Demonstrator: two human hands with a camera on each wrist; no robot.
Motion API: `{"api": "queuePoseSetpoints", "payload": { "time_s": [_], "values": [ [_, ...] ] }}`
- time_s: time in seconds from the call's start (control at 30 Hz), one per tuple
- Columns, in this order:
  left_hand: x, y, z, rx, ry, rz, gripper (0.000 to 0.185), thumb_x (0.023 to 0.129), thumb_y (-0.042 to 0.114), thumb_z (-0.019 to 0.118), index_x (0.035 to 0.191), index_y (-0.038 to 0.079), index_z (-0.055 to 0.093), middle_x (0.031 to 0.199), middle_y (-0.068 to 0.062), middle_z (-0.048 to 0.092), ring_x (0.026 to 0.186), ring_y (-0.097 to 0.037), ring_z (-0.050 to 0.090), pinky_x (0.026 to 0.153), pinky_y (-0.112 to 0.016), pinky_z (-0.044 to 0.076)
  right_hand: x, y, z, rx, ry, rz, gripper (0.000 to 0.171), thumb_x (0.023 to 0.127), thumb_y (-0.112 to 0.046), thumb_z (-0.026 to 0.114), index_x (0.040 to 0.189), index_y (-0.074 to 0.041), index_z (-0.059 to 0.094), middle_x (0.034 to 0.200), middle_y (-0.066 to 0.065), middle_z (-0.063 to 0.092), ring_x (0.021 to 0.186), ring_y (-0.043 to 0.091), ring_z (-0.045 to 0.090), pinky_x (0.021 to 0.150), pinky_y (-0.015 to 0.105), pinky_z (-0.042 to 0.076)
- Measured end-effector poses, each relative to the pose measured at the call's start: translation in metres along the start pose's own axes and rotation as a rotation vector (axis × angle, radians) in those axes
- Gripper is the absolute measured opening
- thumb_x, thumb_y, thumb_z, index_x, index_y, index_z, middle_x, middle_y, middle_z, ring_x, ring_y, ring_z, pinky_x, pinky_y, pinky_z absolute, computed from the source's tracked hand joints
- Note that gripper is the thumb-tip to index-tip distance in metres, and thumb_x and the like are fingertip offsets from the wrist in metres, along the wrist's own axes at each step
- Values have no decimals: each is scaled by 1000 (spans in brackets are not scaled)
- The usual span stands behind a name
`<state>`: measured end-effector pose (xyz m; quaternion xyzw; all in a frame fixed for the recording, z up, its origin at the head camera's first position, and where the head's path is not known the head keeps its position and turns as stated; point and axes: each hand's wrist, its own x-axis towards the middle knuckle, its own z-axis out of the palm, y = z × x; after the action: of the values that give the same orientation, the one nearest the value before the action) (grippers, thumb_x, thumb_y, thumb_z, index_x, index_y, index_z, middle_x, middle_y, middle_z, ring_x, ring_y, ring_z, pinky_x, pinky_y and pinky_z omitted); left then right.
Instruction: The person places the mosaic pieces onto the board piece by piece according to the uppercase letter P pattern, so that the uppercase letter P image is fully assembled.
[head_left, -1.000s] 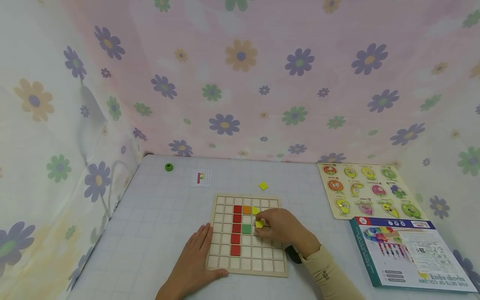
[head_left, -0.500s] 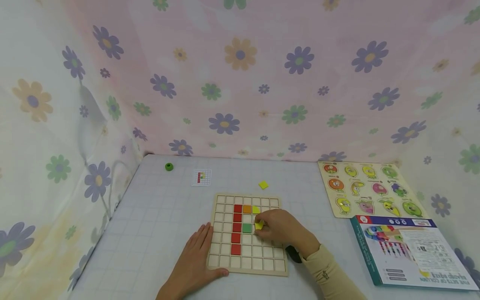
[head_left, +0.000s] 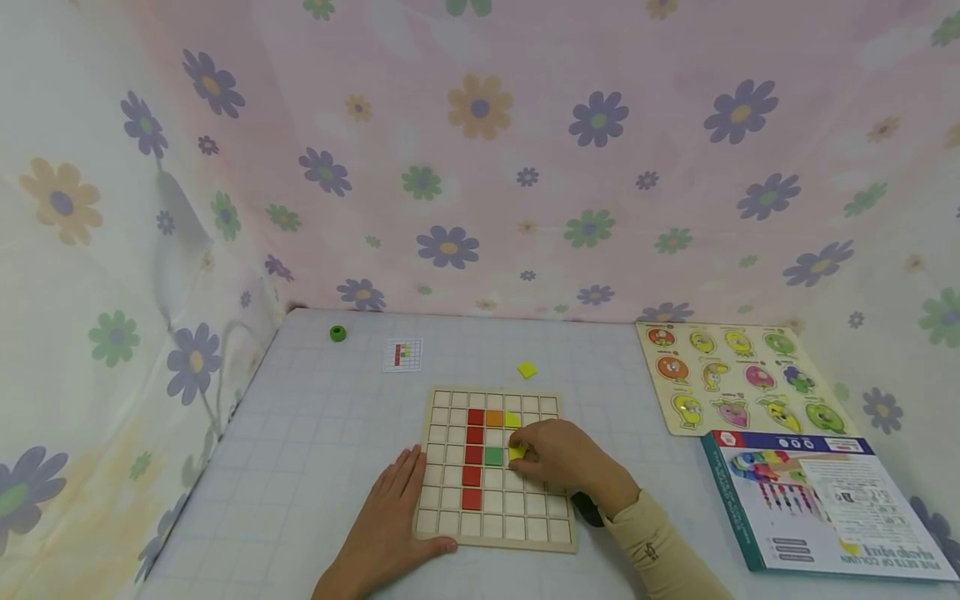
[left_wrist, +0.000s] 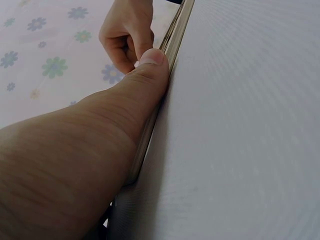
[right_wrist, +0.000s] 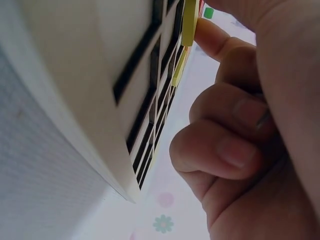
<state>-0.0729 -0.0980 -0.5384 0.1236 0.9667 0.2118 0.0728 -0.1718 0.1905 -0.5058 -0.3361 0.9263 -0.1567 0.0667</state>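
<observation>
A wooden grid board [head_left: 450, 542] lies flat, holding a column of red tiles [head_left: 471, 477], an orange tile [head_left: 495, 418], a yellow tile [head_left: 512, 419] and a green tile [head_left: 492, 456]. Between thumb and index finger, my right hand [head_left: 564, 454] pinches another yellow tile [head_left: 517, 451], just right of the green one. The right wrist view shows this pinched tile [right_wrist: 189, 22] standing above the grid, its lower edge partly hidden. My left hand [head_left: 386, 527] rests at the board's left side, fingers straight and thumb [left_wrist: 150, 65] along the near edge.
Beyond the board lie a loose yellow tile [head_left: 527, 369], a pattern card [head_left: 402, 356] and a green ring-like piece [head_left: 337, 333]. To the right are a fruit puzzle board [head_left: 731, 379] and a box [head_left: 780, 525]. A dark object [head_left: 587, 508] sits beneath the right wrist.
The right hand with its yellow tile has shifted very slightly left and lower over the cell beside the green tile. The left hand stays in place.
</observation>
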Motion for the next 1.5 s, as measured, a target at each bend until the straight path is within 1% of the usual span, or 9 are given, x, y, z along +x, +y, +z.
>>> {"api": "queuePoseSetpoints", "payload": {
  "time_s": [0.13, 0.27, 0.37, 0.6, 0.83, 1.03, 1.2, 1.37, 1.5],
  "values": [
    [-1, 0, 0, -4, 14, 5, 128, 70, 82, 71, 161, 4, 26, 169, -11, 27, 156, -31, 26, 127, -51, 27, 1, 0, 1, 7, -2, -3, 24, 90, -36, 78, 107, -19, 77, 92, -10, 75, 74, 0, 59, 74, 28, 56],
    [-2, 1, 0, -7, 21, 5, 127, 70, 81, 71, 161, 5, 26, 169, -11, 27, 156, -31, 27, 127, -50, 27, 1, -1, 0, 9, 4, -16, 25, 90, -36, 78, 107, -18, 79, 100, -7, 78, 88, 8, 70, 80, 31, 59],
    [-1, 0, 0, -7, 18, 3, 128, 70, 82, 70, 161, 5, 26, 169, -11, 27, 156, -31, 27, 127, -50, 27, 1, -1, 1, 13, 20, -28, 25, 89, -35, 79, 106, -17, 80, 102, -6, 79, 93, 11, 73, 83, 33, 60],
    [-1, 0, 1, 3, 18, -3, 129, 69, 83, 70, 161, 4, 26, 169, -12, 27, 156, -31, 26, 127, -51, 27, 2, 0, 1, 13, 43, -46, 24, 87, -34, 81, 105, -19, 82, 102, -6, 79, 95, 11, 74, 84, 33, 61],
    [-1, 2, 1, 4, 17, -9, 129, 68, 81, 73, 161, 5, 26, 169, -12, 27, 156, -32, 26, 126, -52, 28, 2, 2, 2, 11, 53, -75, 27, 85, -36, 81, 107, -20, 81, 100, -8, 78, 90, 7, 71, 80, 29, 60],
    [0, 3, 1, 3, 14, -5, 129, 69, 81, 72, 162, 5, 25, 169, -12, 27, 156, -32, 26, 126, -52, 28, 0, 5, 4, -2, 61, -39, 28, 84, -40, 81, 106, -21, 81, 96, -11, 77, 86, 6, 69, 77, 29, 58],
    [0, 2, 2, 4, 10, -2, 129, 69, 82, 71, 161, 5, 26, 169, -12, 27, 156, -32, 27, 126, -52, 27, -2, 6, 4, 9, 50, 0, 25, 86, -41, 81, 102, -22, 81, 96, -12, 76, 87, 6, 69, 79, 30, 58],
    [0, 2, 2, 0, 13, -1, 128, 69, 81, 72, 161, 4, 27, 168, -13, 28, 155, -33, 27, 126, -53, 28, -2, 7, 3, 28, 50, -8, 20, 87, -35, 80, 103, -23, 82, 101, -11, 78, 93, 10, 72, 84, 34, 60],
    [0, 1, 1, 5, 16, -1, 127, 69, 81, 71, 161, 4, 27, 168, -13, 28, 155, -33, 28, 126, -53, 29, -1, 6, 1, 37, 55, -14, 19, 87, -34, 80, 102, -24, 83, 100, -11, 79, 94, 10, 73, 86, 34, 60]
  ]
}}
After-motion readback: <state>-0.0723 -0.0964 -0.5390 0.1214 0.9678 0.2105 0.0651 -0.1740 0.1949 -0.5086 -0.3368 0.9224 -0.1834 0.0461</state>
